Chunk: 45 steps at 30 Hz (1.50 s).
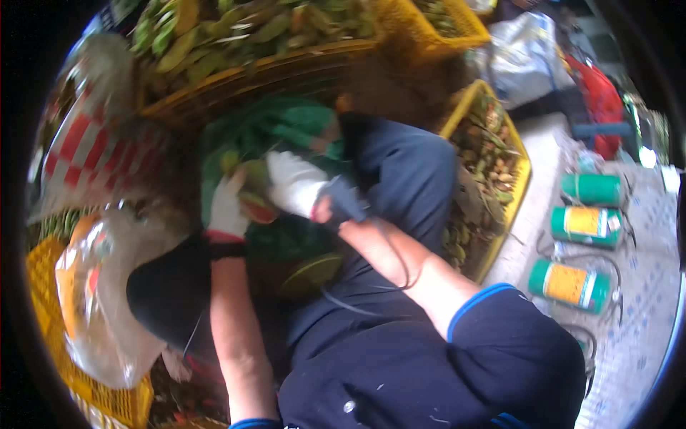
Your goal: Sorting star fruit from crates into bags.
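Observation:
My left hand (228,206), in a white glove with a red cuff, holds a small bunch of green and reddish leaves (256,187). On the bunch's right side is my right hand (295,179), also white-gloved; blur hides whether its fingers grip the leaves. A dark device (345,198) is strapped at my right wrist, with a thin cable running from it. Under both hands a green mesh cloth or bag (230,137) spreads between my knees. One larger yellow-green leaf (313,273) lies nearer my body.
A yellow crate (316,53) heaped with leaves stands ahead. Another yellow crate (517,198) at my right holds leaves and debris. Plastic bags (107,300) crowd my left. Several green cylinders (576,284) with cords lie on a patterned sheet (643,322) at far right.

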Each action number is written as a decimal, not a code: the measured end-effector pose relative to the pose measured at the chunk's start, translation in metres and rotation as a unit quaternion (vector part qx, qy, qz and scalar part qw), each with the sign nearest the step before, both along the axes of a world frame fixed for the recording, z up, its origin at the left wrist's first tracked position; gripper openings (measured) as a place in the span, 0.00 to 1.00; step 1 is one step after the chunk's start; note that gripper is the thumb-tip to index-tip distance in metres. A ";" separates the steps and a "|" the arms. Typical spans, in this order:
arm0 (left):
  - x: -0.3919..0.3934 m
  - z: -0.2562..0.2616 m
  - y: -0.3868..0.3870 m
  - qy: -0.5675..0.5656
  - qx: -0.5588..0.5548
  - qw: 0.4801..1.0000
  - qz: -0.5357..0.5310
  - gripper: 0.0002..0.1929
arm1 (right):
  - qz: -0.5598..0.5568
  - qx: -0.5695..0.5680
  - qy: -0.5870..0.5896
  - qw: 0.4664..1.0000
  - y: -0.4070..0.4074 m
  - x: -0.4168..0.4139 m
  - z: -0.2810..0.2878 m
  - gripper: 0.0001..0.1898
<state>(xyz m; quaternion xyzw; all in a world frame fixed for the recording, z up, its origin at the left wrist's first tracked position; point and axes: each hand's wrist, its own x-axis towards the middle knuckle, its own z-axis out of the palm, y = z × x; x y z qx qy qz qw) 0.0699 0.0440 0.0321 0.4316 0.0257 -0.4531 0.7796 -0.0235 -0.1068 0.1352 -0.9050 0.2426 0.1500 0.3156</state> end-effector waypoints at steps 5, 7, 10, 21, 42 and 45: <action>0.001 0.021 -0.013 0.059 -0.025 0.998 -0.018 0.19 | 0.009 0.034 -0.022 0.999 -0.010 -0.011 -0.003 0.30; 0.004 0.027 -0.010 0.055 -0.012 0.998 -0.026 0.19 | 0.040 0.076 -0.041 0.995 -0.018 -0.013 -0.008 0.34; 0.011 0.021 0.009 -0.002 -0.037 0.993 -0.108 0.20 | 0.087 0.119 -0.053 0.988 -0.021 -0.006 -0.016 0.34; -0.009 0.045 -0.022 -0.049 0.057 0.997 0.023 0.18 | -0.028 0.152 -0.101 0.983 -0.005 -0.012 -0.027 0.25; -0.012 0.028 -0.019 -0.279 0.156 0.947 0.036 0.21 | 0.008 0.176 -0.246 0.953 -0.028 -0.008 -0.067 0.22; -0.026 0.060 -0.033 -0.323 0.287 0.902 0.004 0.21 | -0.048 0.151 -0.227 0.961 -0.024 -0.006 -0.077 0.18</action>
